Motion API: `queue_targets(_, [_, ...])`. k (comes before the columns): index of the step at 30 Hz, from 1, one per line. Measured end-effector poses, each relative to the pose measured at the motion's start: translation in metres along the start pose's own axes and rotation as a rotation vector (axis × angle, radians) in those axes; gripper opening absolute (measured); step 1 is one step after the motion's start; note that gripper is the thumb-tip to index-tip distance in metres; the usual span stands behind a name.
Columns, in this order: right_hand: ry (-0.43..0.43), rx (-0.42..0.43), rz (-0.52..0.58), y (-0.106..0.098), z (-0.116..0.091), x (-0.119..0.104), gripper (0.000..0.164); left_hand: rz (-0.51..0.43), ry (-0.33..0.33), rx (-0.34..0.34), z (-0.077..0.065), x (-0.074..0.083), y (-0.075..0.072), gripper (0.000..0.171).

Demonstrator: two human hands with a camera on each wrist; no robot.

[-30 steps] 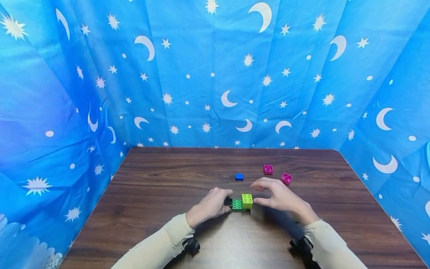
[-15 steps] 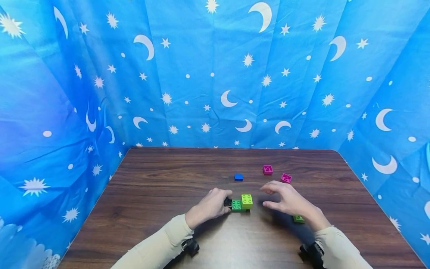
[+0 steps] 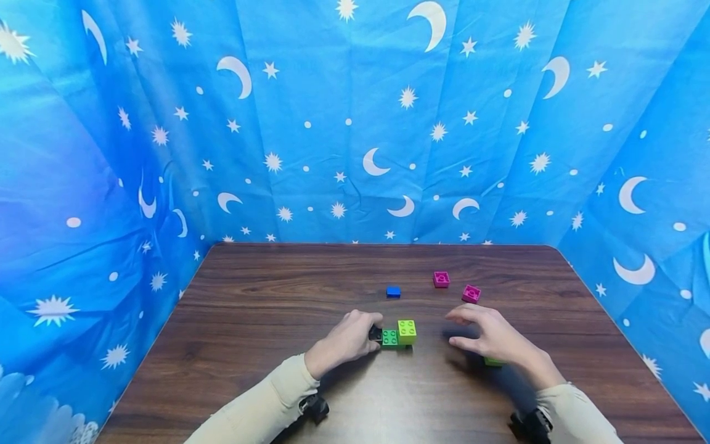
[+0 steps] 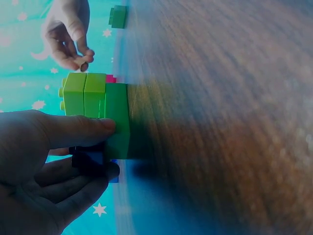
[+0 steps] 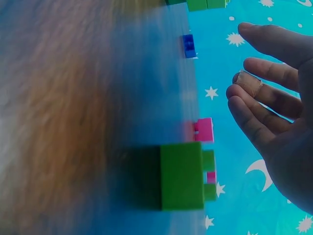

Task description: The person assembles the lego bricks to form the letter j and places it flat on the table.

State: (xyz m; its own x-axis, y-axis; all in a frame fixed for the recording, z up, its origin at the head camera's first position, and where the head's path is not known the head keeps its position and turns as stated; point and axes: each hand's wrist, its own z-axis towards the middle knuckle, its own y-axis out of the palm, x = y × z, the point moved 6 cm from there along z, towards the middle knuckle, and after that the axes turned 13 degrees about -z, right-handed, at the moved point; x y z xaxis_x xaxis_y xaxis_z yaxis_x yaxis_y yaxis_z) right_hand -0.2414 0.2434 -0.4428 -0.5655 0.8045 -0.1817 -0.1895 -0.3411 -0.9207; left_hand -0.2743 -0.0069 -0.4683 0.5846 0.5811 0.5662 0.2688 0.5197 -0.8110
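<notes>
In the head view my left hand (image 3: 346, 339) grips the black brick (image 3: 376, 335) at the left end of a small build. A longer green brick (image 3: 390, 338) forms its base, with lime bricks (image 3: 407, 331) stacked on the right end. From the left wrist, the thumb lies along the build's near side and the fingers are behind the dark brick, which is partly hidden. My right hand (image 3: 493, 336) hovers, fingers loosely spread and holding nothing, by a loose green brick (image 3: 493, 362) that it partly covers. The right wrist view shows this green brick (image 5: 182, 176) upright, studs up.
Behind the build lies a blue brick (image 3: 393, 292). Two magenta bricks (image 3: 440, 280) rest farther back to the right, their hollow sides showing. A blue star-and-moon curtain (image 3: 322, 123) surrounds the back and sides of the brown wooden table (image 3: 266, 277).
My right hand has drawn away from the lime bricks to the right, toward the loose green brick, which has come partly into view. The left hand keeps its grip in place.
</notes>
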Motion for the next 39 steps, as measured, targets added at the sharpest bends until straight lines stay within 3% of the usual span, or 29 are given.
queue_targets(18, [0.046, -0.041, -0.002, -0.004, -0.03, 0.018, 0.039, 0.001, 0.013, -0.002, 0.0, 0.0, 0.001, 0.026])
queue_targets(29, [0.133, -0.131, -0.003, -0.009, -0.043, 0.026, 0.039, -0.007, 0.026, 0.001, -0.001, 0.002, -0.001, 0.025])
queue_targets(39, [0.117, -0.101, -0.037, -0.007, -0.053, 0.032, 0.04, -0.006, 0.017, -0.007, 0.0, 0.001, 0.0, 0.025])
